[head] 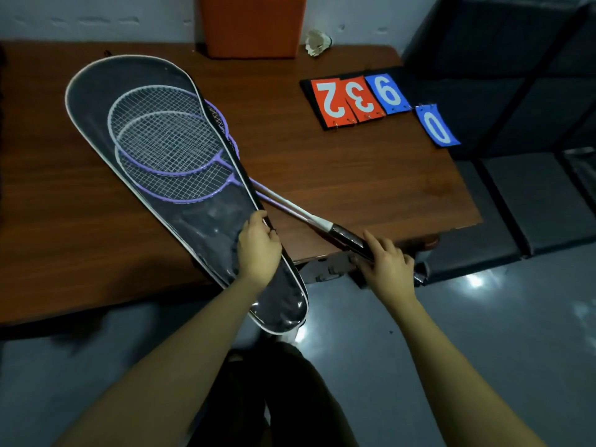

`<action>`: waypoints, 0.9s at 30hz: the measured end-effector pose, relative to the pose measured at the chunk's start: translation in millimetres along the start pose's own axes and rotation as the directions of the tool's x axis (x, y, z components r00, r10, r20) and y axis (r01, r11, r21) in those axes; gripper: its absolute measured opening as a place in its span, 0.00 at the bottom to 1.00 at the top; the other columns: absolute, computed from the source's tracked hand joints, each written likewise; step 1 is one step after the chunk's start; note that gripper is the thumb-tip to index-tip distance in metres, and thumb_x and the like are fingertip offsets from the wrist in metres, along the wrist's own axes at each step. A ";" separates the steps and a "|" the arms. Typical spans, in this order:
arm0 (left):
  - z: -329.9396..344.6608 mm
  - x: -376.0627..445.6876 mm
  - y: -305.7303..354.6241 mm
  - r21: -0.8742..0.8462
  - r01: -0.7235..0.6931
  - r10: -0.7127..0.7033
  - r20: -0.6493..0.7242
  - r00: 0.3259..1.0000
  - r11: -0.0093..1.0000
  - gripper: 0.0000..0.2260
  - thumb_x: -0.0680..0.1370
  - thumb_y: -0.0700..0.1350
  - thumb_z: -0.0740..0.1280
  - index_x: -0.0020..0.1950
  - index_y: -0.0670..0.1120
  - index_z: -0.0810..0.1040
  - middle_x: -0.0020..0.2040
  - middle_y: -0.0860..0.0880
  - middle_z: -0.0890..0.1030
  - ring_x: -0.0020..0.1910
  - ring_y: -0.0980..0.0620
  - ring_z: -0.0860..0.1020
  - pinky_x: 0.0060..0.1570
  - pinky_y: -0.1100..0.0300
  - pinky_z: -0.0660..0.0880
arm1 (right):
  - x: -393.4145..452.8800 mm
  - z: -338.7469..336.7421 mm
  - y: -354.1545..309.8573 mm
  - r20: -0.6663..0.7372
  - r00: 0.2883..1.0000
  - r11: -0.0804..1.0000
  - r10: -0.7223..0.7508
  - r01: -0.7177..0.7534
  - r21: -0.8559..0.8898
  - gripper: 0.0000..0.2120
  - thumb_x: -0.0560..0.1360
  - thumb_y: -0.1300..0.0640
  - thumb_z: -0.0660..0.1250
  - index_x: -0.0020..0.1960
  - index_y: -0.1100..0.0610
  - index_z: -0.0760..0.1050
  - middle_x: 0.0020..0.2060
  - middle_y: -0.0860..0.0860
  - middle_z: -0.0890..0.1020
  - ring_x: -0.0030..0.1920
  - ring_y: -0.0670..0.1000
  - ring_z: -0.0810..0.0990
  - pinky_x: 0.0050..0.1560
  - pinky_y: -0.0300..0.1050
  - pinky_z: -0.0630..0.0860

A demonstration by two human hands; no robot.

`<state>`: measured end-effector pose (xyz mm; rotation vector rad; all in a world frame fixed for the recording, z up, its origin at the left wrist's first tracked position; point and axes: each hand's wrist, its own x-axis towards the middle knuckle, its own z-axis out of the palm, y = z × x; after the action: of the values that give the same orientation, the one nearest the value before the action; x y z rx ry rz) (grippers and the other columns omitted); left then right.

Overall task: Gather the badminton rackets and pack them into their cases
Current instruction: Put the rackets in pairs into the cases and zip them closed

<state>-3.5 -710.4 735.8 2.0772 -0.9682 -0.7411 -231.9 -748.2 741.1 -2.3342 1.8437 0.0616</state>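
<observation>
Racket case [96, 101], dark with white piping and a clear face, lies diagonally on the brown table [338, 175], narrow end overhanging the near edge. Two purple-and-white rackets [167, 140] sit head-first inside; shafts exit the open right side. Left hand [258, 246] pinches the case's open edge. Right hand [388, 264] curls round the dark racket grips [346, 238], fingers partly hidden, probably both handles. Far back: orange box [251, 24], shuttlecock [317, 42]. Right: score flip cards [371, 100] reading 2, 3, 9, 0.
</observation>
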 end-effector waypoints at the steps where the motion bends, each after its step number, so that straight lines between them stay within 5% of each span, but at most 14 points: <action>1: -2.5 -2.1 2.1 -0.033 -0.014 0.013 -0.029 0.999 0.999 0.18 0.74 0.35 0.62 0.64 0.42 0.71 0.47 0.43 0.78 0.47 0.44 0.77 0.50 0.52 0.74 | -1.6 -0.4 1.4 0.021 1.000 1.000 0.005 -0.004 -0.017 0.27 0.77 0.55 0.63 0.73 0.50 0.59 0.59 0.57 0.74 0.57 0.62 0.73 0.58 0.57 0.64; 4: -7.4 -7.0 7.4 -0.093 -0.037 0.027 -0.105 0.994 0.995 0.16 0.73 0.34 0.63 0.60 0.42 0.74 0.43 0.45 0.77 0.45 0.46 0.76 0.49 0.56 0.72 | 2.3 -1.3 4.3 0.005 0.998 0.996 -0.058 0.058 0.066 0.27 0.74 0.61 0.64 0.71 0.50 0.64 0.55 0.57 0.78 0.52 0.62 0.76 0.53 0.54 0.66; 10: -4.4 -10.6 6.0 -0.182 0.002 -0.031 -0.157 0.987 0.983 0.12 0.74 0.33 0.63 0.55 0.41 0.76 0.39 0.46 0.75 0.38 0.50 0.73 0.44 0.55 0.73 | 12.1 -4.2 -11.7 0.033 0.974 0.905 -0.226 0.197 0.378 0.26 0.69 0.55 0.72 0.66 0.50 0.71 0.56 0.54 0.81 0.55 0.60 0.79 0.54 0.54 0.74; 15: -12.3 -19.7 6.5 -0.180 -0.084 0.048 -0.195 0.980 0.980 0.10 0.74 0.34 0.64 0.53 0.41 0.77 0.37 0.50 0.73 0.35 0.56 0.72 0.37 0.71 0.70 | 21.3 4.9 -39.9 -0.005 0.965 0.858 -0.262 0.236 0.456 0.26 0.68 0.53 0.73 0.64 0.50 0.72 0.54 0.51 0.82 0.53 0.57 0.80 0.52 0.52 0.75; 20: -3.8 -24.6 0.7 -0.215 -0.057 0.002 -0.248 0.969 0.975 0.08 0.73 0.35 0.65 0.50 0.43 0.77 0.34 0.51 0.73 0.34 0.48 0.75 0.37 0.51 0.77 | 21.0 14.8 -55.2 0.012 0.952 0.804 -0.305 0.250 0.540 0.23 0.70 0.52 0.71 0.64 0.49 0.71 0.55 0.49 0.81 0.54 0.55 0.79 0.52 0.54 0.74; 24: 0.7 -30.3 3.4 -0.159 -0.076 0.026 -0.294 0.955 0.984 0.09 0.73 0.35 0.65 0.52 0.41 0.76 0.36 0.49 0.73 0.33 0.54 0.72 0.37 0.58 0.71 | 7.6 11.0 -27.9 0.021 0.907 0.702 -0.421 0.311 0.640 0.28 0.71 0.52 0.71 0.69 0.45 0.66 0.57 0.47 0.75 0.54 0.50 0.76 0.53 0.52 0.74; 27: 5.3 -43.4 3.4 -0.017 -0.091 0.084 -0.253 0.964 0.996 0.15 0.73 0.40 0.69 0.58 0.40 0.74 0.45 0.47 0.72 0.37 0.52 0.72 0.43 0.58 0.72 | -3.5 7.2 -1.4 0.097 0.844 0.734 -0.527 0.395 0.553 0.34 0.69 0.51 0.73 0.71 0.43 0.62 0.61 0.46 0.70 0.52 0.51 0.75 0.52 0.54 0.74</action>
<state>-32.7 -678.8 743.8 2.0303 -0.8937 -0.4290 -230.8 -743.4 734.6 -2.1872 0.9496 -0.1759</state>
